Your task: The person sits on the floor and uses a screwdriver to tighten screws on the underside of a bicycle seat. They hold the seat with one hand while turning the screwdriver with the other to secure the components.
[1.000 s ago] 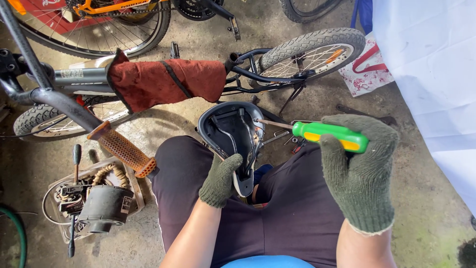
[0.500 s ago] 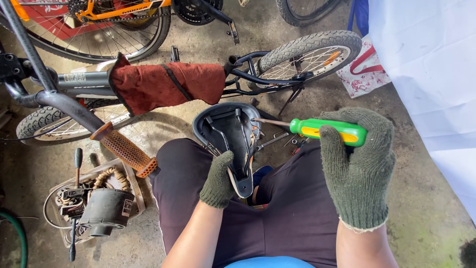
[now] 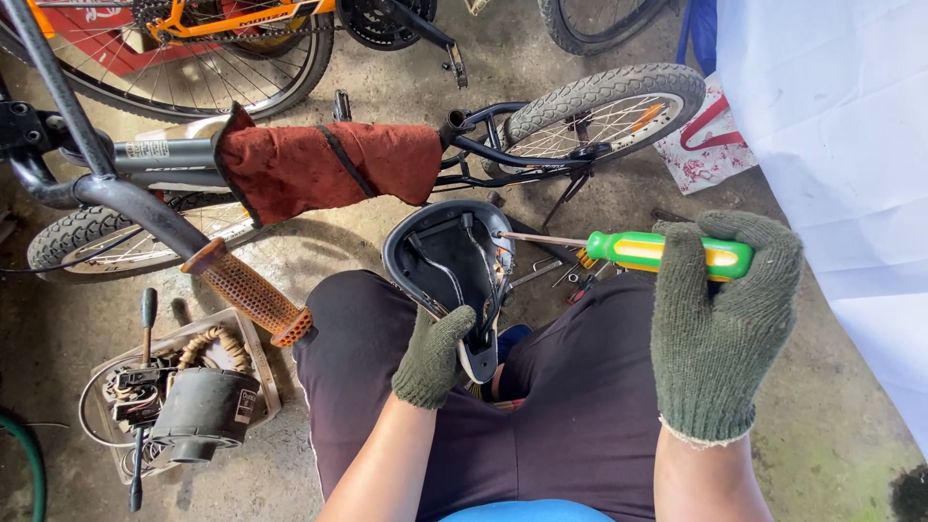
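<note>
Head view, looking down at our lap. Our left hand (image 3: 433,356), in a green knit glove, is closed around the narrow nose end of an upturned black bicycle saddle (image 3: 454,263), propping it between our knees with the underside and its metal rails facing up. Our right hand (image 3: 720,333), gloved the same, is clamped around the green-and-yellow handle of a screwdriver (image 3: 633,249); the shaft runs level to the left and the tip sits at the saddle's rail clamp on the right side of the underside. Whether the tip is seated in a fastener, we cannot tell. Small loose tools lie on the concrete floor (image 3: 831,435) just under the screwdriver shaft, too small to identify. Beyond the saddle a small bike (image 3: 541,135) lies on its side with a red cloth (image 3: 319,169) draped over its frame. Left of our knee: an orange-brown handlebar grip (image 3: 248,292), and a tray of parts (image 3: 184,396) on the floor.
</note>
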